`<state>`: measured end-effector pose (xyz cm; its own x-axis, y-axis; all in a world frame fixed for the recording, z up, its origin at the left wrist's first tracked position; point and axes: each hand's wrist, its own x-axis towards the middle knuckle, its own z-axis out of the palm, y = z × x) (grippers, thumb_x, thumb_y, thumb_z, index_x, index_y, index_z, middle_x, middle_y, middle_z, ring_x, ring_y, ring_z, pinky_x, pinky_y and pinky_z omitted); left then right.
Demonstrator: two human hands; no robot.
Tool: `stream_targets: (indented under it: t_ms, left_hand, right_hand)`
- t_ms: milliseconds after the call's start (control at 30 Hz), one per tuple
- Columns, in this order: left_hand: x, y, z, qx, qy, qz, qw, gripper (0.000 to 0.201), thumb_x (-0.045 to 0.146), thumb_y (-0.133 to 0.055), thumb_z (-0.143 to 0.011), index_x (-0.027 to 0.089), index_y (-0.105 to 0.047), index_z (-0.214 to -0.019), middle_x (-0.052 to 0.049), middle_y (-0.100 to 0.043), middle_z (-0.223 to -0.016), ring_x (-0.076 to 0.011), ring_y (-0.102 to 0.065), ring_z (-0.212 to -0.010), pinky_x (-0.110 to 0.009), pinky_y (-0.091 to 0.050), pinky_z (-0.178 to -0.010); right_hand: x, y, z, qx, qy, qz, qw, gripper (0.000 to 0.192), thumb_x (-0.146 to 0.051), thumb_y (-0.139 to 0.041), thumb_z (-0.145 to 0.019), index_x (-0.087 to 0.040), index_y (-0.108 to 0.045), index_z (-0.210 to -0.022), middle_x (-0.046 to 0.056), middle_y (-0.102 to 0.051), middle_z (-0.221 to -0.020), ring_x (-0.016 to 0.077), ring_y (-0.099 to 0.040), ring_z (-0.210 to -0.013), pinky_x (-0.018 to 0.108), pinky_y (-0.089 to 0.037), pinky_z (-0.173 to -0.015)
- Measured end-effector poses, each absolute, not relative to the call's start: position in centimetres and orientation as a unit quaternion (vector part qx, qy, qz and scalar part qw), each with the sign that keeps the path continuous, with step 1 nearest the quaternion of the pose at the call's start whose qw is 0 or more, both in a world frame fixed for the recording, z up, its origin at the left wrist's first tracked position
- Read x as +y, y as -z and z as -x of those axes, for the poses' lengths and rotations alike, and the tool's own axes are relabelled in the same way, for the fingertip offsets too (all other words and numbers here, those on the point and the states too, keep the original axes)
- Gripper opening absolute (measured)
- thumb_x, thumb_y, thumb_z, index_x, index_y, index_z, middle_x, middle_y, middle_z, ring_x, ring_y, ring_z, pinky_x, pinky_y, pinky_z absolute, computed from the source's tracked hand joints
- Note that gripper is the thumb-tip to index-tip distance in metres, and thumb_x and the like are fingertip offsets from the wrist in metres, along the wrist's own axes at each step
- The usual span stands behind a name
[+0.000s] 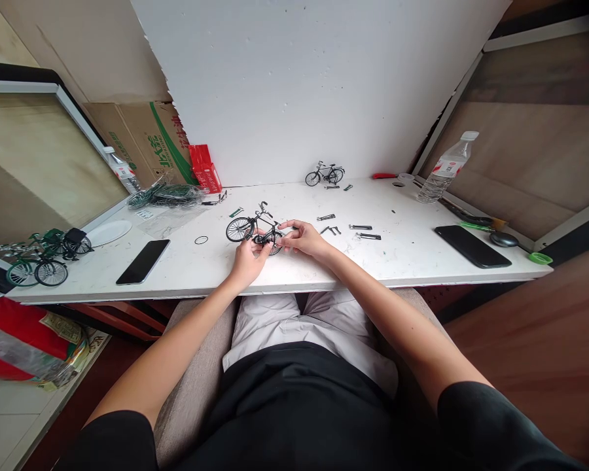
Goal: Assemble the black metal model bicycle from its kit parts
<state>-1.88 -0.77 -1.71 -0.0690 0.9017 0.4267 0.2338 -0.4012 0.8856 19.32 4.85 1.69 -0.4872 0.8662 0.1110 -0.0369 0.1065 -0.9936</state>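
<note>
A black model bicycle [253,224] is held between the person's two hands near the front edge of the white counter [294,278], front wheel to the left, handlebar up. The left hand [249,260] has it from below, its grip pinching the bike around the middle. The right hand [305,237] bends its fingers and thumb around the rear wheel — whether that grip presses on the wheel or on some small part cannot be told.

Just right of the right hand lie loose black parts [368,236], some long and narrow. A thin black ring [201,240] rests left of the left hand, and a small green piece [235,212] lies behind the bike. At the back, a second black bicycle [324,174] stands near the white board [294,85].

At the counter's left end are more model bicycles [52,271], some green, beside a white plate [108,232]; a dark phone [143,261] lies between them and the ring. Behind sit a clear plastic bag [169,195] and a red box [205,169]. To the right — another phone, black [472,246], near a clear bottle [449,167].
</note>
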Motion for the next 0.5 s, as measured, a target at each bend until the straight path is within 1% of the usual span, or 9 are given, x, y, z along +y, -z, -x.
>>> stream_targets:
  t_ms: [167, 233, 333, 433, 500]
  left_hand:
    - [-0.74, 1.79, 1.91, 0.463, -0.563, -0.618, 0.296, 0.046, 0.032, -0.084, -0.086, 0.019, -0.059, -0.123, -0.013, -0.083, -0.104, -0.0259, -0.084, -0.092, -0.039, -0.067, -0.088]
    - [-0.71, 1.85, 1.94, 0.463, -0.564, -0.613, 0.302, 0.047, 0.032, -0.085, -0.086, 0.02, -0.059, -0.123, -0.013, -0.083, -0.105, -0.0254, -0.084, -0.092, -0.038, -0.067, -0.089]
    - [-0.55, 2.05, 2.03, 0.465, -0.569, -0.605, 0.306, 0.05, 0.034, -0.086, -0.085, 0.02, -0.058, -0.124, -0.012, -0.082, -0.106, -0.0235, -0.083, -0.091, -0.036, -0.066, -0.087]
    - [-0.29, 2.28, 2.15, 0.465, -0.579, -0.59, 0.316, 0.051, 0.036, -0.086, -0.085, 0.02, -0.057, -0.124, -0.01, -0.081, -0.103, -0.0224, -0.083, -0.089, -0.034, -0.066, -0.085]
    - [-0.1, 2.4, 2.23, 0.466, -0.587, -0.576, 0.326, 0.051, 0.037, -0.085, -0.085, 0.021, -0.056, -0.125, -0.009, -0.081, -0.101, -0.0221, -0.083, -0.088, -0.033, -0.066, -0.083]
  right_hand:
    - [5.07, -1.22, -19.31, -0.647, -0.568, 0.324, 0.391, 0.072, -0.05, -0.105, -0.066, -0.019, -0.068, -0.119, 0.003, -0.083, -0.08, 0.0149, -0.072, -0.065, 0.022, -0.046, -0.053]
    - [5.01, -1.21, -19.33, -0.655, -0.559, 0.323, 0.392, 0.071, -0.053, -0.103, -0.069, -0.019, -0.068, -0.12, 0.004, -0.084, -0.082, 0.0145, -0.072, -0.064, 0.022, -0.045, -0.053]
    - [4.92, -1.31, -19.22, -0.663, -0.548, 0.316, 0.4, 0.071, -0.061, -0.099, -0.073, -0.019, -0.068, -0.121, 0.003, -0.082, -0.078, 0.0137, -0.069, -0.061, 0.023, -0.045, -0.054]
    - [5.11, -1.29, -19.1, -0.652, -0.528, 0.33, 0.433, 0.068, -0.076, -0.088, -0.08, -0.021, -0.068, -0.115, 0.0, -0.076, -0.068, 0.0133, -0.062, -0.053, 0.025, -0.046, -0.053]
    - [5.4, -1.1, -19.14, -0.651, -0.489, 0.352, 0.462, 0.063, -0.081, -0.077, -0.088, -0.023, -0.067, -0.11, -0.002, -0.071, -0.064, 0.0138, -0.058, -0.051, 0.028, -0.046, -0.053]
